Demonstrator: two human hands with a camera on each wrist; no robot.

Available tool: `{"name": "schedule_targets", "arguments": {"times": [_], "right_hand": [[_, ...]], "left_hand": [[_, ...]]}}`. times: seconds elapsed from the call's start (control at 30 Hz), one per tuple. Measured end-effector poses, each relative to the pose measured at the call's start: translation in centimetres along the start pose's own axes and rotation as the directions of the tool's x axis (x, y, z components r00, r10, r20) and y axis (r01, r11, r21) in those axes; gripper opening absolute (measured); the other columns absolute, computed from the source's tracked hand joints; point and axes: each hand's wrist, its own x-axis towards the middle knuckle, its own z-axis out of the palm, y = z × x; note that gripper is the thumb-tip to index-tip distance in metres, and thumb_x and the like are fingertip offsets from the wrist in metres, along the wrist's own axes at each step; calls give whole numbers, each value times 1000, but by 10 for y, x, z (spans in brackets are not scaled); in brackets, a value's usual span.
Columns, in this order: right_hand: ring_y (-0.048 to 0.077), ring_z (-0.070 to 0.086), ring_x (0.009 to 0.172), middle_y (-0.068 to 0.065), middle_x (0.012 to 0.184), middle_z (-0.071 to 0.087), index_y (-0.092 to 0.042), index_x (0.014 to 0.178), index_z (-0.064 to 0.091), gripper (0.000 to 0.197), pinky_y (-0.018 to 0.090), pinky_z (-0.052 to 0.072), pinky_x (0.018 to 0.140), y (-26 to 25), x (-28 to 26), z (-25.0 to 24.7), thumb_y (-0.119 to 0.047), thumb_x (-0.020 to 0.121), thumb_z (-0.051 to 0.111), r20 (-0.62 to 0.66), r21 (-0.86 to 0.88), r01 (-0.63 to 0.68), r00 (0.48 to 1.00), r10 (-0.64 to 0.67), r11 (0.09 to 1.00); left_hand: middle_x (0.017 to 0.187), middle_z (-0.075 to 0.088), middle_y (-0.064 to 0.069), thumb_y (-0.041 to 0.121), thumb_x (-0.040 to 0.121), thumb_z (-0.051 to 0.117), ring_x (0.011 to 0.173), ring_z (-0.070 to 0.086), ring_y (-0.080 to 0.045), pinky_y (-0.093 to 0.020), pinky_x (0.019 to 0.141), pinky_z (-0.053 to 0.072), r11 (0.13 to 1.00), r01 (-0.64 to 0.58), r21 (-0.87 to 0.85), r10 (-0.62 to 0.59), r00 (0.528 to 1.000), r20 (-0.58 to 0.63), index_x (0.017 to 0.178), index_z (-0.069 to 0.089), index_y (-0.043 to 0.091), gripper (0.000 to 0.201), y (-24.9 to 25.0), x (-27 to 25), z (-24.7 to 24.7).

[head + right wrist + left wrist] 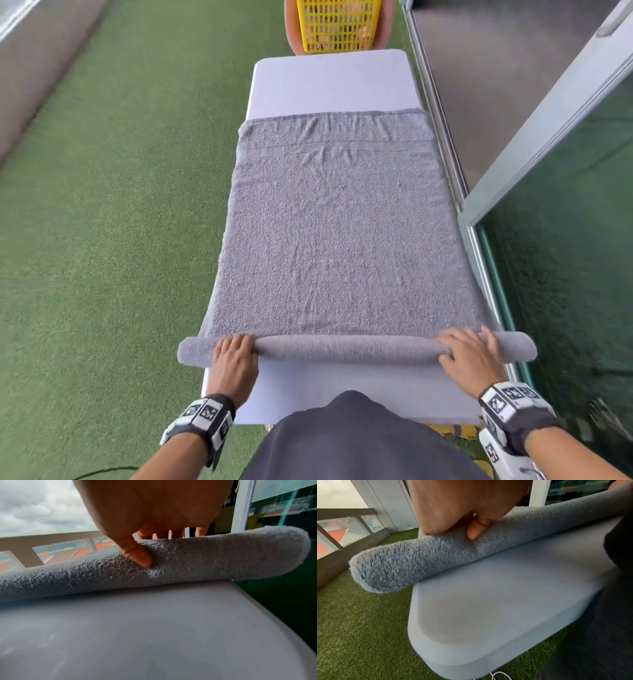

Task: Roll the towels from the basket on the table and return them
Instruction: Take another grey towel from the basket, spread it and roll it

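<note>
Nearest us, our left hand (pixel 234 356) and right hand (pixel 467 354) sit on the rolled near end of the grey towel (pixel 335 240), one toward each end of the roll. Each hand curls over it, fingers on the far side and thumb pressed into the near face, as both wrist views show; both are clasping the roll. The roll's long axis runs left to right across the white table (pixel 329 85), and both of its ends overhang the table's sides. The unrolled stretch lies flat straight ahead of our hands, running away from us lengthwise, so we judge the coming move to be a push forward, both hands together, neither nearer than the other. A stitched band crosses the towel near its far hem. Beyond the bare far end of the table stands the yellow basket (pixel 337 25), well apart from the roll. We can read no brand or writing; our wristbands (pixel 205 413) carry only black-and-white square markers.
</note>
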Motion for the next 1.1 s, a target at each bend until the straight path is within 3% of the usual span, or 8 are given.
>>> {"name": "schedule_targets", "arguments": {"times": [0.13, 0.27, 0.4, 0.6, 0.7, 0.8, 0.97, 1.1], "right_hand": [[17, 39, 136, -7, 148, 42, -34, 142, 42, 50, 44, 9, 113, 3, 2, -1, -44, 96, 25, -116, 100, -11, 993, 22, 995], [20, 45, 131, -8, 135, 54, -32, 133, 51, 61, 50, 18, 115, 1, -17, 13, -36, 77, 73, 47, 59, 14, 999, -16, 998], [19, 54, 103, -11, 98, 54, -38, 105, 58, 39, 41, 30, 101, -8, -3, -5, -31, 68, 70, 70, 8, -30, 997, 30, 1000], [14, 41, 133, -10, 143, 46, -33, 136, 49, 41, 45, 16, 114, -9, 28, -27, -33, 95, 49, -68, 129, -24, 997, 33, 991], [11, 33, 139, -16, 145, 41, -34, 140, 43, 53, 45, 12, 117, -8, 9, -15, -46, 90, 56, 37, 97, 17, 999, -20, 995], [13, 51, 122, -15, 125, 59, -39, 118, 53, 51, 46, 22, 111, -10, -9, -5, -32, 72, 75, 69, 54, -21, 997, 17, 998], [7, 46, 122, -19, 130, 54, -41, 124, 50, 37, 45, 17, 111, -16, 10, -25, -35, 88, 53, 63, 22, -86, 994, 84, 996], [8, 22, 144, -18, 156, 20, -36, 149, 24, 53, 50, -5, 114, -18, 20, -26, -40, 99, 38, -25, 86, -77, 997, 79, 993]], "left_hand": [[148, 39, -9, 18, 92, 42, 140, 29, -27, -35, 118, -1, 1000, -8, -5, 8, 1000, 5, 143, 40, 8, 52, -2, -5, 5], [130, 60, -5, 21, 67, 82, 125, 52, -30, -36, 114, 13, 996, -91, 6, 90, 992, 87, 126, 59, 11, 64, -3, -16, 6], [80, 63, 8, 30, 68, 57, 80, 61, -23, -37, 81, 39, 998, -56, 42, 53, 997, 52, 77, 62, 23, 12, 7, 4, -14], [145, 45, -5, 24, 96, 41, 136, 38, -27, -45, 117, 14, 999, 29, 40, -30, 999, 45, 143, 42, 13, 48, 7, 27, -11], [137, 54, -7, 37, 81, 66, 131, 46, -30, -47, 115, 18, 994, -87, 64, 80, 990, 114, 135, 51, 10, 62, 4, 13, -1], [109, 68, -2, 17, 57, 86, 105, 62, -26, -46, 105, 37, 995, -71, 66, 64, 992, 108, 113, 66, 13, 60, 4, 3, -2], [92, 66, 4, 22, 75, 53, 87, 61, -21, -45, 96, 42, 992, -96, 79, 94, 995, 25, 95, 61, 21, 21, 6, 17, -12], [152, 33, -2, 7, 91, 53, 142, 26, -29, -41, 116, -8, 996, -33, 86, 27, 997, 66, 149, 30, 12, 62, 6, 27, -10]]}}
